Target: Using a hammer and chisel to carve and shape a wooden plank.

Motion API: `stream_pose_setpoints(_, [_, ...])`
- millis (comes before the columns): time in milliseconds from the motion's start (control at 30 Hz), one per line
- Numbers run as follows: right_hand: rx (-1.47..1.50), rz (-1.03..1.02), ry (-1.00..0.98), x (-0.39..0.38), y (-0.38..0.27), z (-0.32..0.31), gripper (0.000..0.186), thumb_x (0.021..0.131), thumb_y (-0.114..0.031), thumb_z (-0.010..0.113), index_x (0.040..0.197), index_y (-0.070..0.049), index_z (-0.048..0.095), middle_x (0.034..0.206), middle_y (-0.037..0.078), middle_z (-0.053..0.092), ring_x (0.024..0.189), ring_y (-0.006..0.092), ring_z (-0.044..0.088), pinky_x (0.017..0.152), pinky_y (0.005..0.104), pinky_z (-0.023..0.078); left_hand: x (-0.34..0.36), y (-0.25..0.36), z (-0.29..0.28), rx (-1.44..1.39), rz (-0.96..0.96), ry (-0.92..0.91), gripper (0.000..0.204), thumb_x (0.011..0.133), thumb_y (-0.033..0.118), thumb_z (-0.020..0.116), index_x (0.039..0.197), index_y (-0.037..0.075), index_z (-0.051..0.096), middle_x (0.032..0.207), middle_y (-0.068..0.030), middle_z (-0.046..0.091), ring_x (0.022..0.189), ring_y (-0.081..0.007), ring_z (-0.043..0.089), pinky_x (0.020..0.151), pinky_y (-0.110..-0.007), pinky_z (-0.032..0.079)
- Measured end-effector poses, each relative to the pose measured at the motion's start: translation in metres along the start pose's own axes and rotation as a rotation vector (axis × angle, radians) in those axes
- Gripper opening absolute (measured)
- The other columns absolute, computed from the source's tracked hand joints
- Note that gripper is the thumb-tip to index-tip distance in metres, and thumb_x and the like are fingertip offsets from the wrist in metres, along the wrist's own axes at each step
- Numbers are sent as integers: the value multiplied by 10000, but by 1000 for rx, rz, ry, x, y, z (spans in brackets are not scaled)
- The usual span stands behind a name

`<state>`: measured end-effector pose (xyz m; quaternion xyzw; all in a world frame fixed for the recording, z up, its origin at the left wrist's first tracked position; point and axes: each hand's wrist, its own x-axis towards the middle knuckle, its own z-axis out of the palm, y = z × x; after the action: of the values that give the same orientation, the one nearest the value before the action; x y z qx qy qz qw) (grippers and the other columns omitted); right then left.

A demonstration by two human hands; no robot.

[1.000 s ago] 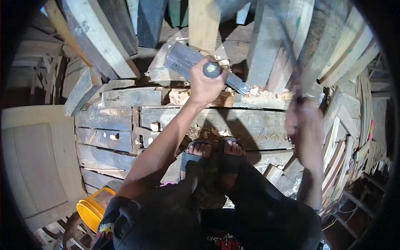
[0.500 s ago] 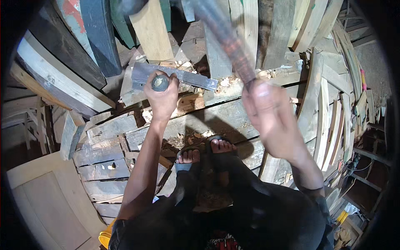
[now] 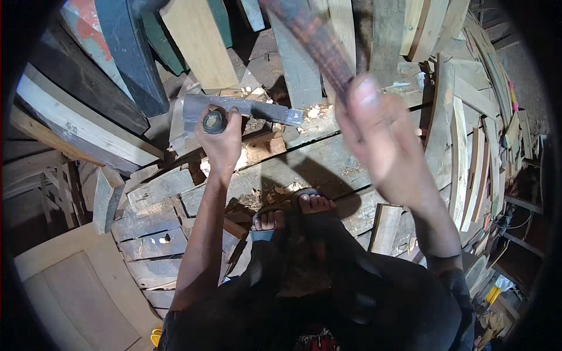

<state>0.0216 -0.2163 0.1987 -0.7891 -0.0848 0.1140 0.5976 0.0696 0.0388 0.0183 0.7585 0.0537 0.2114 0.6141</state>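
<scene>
- Here, a tool with a dark round handle (image 3: 214, 120) stands with its pale, worn top facing up, over the left part of the grey board (image 3: 266, 111); its lower end is hidden.
- The left hand (image 3: 221, 145) is wrapped around that handle, over the board's near edge; whether the fingers touch the board I cannot tell.
- To the right of the board and nearer the person, the right hand (image 3: 383, 143), somewhat blurred, grips a reddish-brown shaft (image 3: 313, 41). The shaft slants up and leftward past the board's right end, and its far end is out of view.
- Pale wood chips (image 3: 314, 112) lie just beside the board's right end.
- Just on the near side of the board is a rough, light-brown wood block (image 3: 266, 147).
- Nearer the person than the board run worn floor planks (image 3: 293, 155), with two feet in sandals (image 3: 316, 203) on them.
- Beyond the board lean a pale plank (image 3: 196, 41) and, to its left, a dark blue plank (image 3: 126, 52).
- Well to the board's right are narrow wood strips (image 3: 459, 169).
- Well to its left, nearer the person, lies a panelled wooden door (image 3: 82, 292).
</scene>
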Motion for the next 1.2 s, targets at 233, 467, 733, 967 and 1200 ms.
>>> stream_pose_setpoints(233, [-266, 130, -292, 10, 33, 27, 690, 1115, -549, 413, 836, 19, 688, 561, 97, 594, 540, 249, 645, 547, 433, 500, -5, -1, -4, 41, 69, -25, 149, 902, 33, 769, 1014, 9, 672, 941, -35, 710, 847, -111, 662, 775, -292, 543])
stream_pose_setpoints(467, [55, 88, -52, -10, -9, 1, 620, 1128, -552, 404, 743, -75, 498, 641, -64, 382, 596, 57, 369, 541, 281, 300, -3, 2, 0, -19, 15, 16, 149, 904, -55, 677, 815, 29, 594, 783, 48, 597, 721, -43, 526, 656, -235, 438])
stream_pose_setpoints(733, [-329, 99, -297, 13, 34, 31, 640, 1113, -526, 444, 907, 18, 711, 624, 135, 602, 598, 237, 602, 614, 417, 499, -5, -8, -6, 86, 96, -10, 83, 908, -30, 726, 914, 7, 651, 847, -3, 690, 775, -79, 617, 748, -276, 520])
stream_pose_setpoints(967, [-27, -6, -121, -7, -13, 0, 516, 1133, -414, 478, 858, 4, 607, 661, -38, 451, 635, 99, 432, 588, 321, 369, -6, -6, -5, 31, 10, -3, 138, 872, -76, 700, 837, 13, 601, 785, 11, 631, 712, -61, 568, 668, -245, 473])
stream_pose_setpoints(1200, [-285, 110, -308, 6, 22, 31, 663, 1118, -533, 428, 852, 26, 666, 605, 101, 561, 572, 221, 575, 573, 424, 459, -5, -11, -6, 47, 81, 5, 114, 916, -17, 701, 878, 27, 603, 788, 7, 619, 700, -90, 576, 659, -276, 487])
